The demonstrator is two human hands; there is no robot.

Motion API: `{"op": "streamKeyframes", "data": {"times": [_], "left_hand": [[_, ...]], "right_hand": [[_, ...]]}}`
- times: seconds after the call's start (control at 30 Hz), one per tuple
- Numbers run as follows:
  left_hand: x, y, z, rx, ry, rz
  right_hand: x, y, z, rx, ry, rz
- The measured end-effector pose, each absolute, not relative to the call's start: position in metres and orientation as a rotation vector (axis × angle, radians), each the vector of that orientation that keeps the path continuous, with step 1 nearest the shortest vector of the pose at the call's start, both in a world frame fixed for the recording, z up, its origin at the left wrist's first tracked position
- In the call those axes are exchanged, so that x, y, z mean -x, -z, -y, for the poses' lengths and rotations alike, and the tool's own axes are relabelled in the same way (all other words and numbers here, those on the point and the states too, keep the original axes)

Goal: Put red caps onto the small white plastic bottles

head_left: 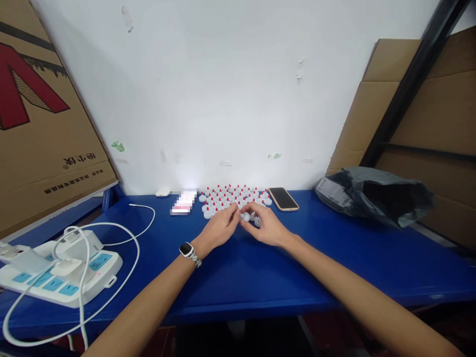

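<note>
Many small white caps with red tips [206,212] stand close together on the blue table, against the wall. In front of them, my right hand [270,227] pinches one white cap [245,216] between thumb and fingers. My left hand [218,229], with a watch and bracelet on its wrist, meets it there. Its fingertips are pressed together at the left side of that cap, and whatever they pinch is hidden. More white caps [257,221] show beneath my right fingers, partly covered.
A phone [283,199] lies right of the caps, and a grey plastic bag [375,193] farther right. At left are a white case [162,192], a blurred-out bright item [184,202], and a power strip [70,295] with looping white cable. Cardboard boxes [48,139] flank the table.
</note>
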State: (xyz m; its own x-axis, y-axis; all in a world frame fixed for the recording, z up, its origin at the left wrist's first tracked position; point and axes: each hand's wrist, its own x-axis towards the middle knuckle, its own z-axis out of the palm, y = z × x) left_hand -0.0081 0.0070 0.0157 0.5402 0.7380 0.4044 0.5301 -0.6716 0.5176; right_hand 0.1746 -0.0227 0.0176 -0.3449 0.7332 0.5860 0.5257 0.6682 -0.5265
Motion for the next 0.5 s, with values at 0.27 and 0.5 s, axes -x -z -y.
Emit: {"op": "streamKeyframes", "data": {"times": [0.27, 0.5], "left_hand": [[0.001, -0.015, 0.001, -2.411, -0.985, -0.974], [-0.007, -0.012, 0.003, -2.602, -1.128, -0.884]], "right_hand": [[-0.173, -0.018, 0.027, 1.084, -0.448, 1.986], [-0.166, -0.015, 0.031, 0.993, -0.517, 1.908]]}}
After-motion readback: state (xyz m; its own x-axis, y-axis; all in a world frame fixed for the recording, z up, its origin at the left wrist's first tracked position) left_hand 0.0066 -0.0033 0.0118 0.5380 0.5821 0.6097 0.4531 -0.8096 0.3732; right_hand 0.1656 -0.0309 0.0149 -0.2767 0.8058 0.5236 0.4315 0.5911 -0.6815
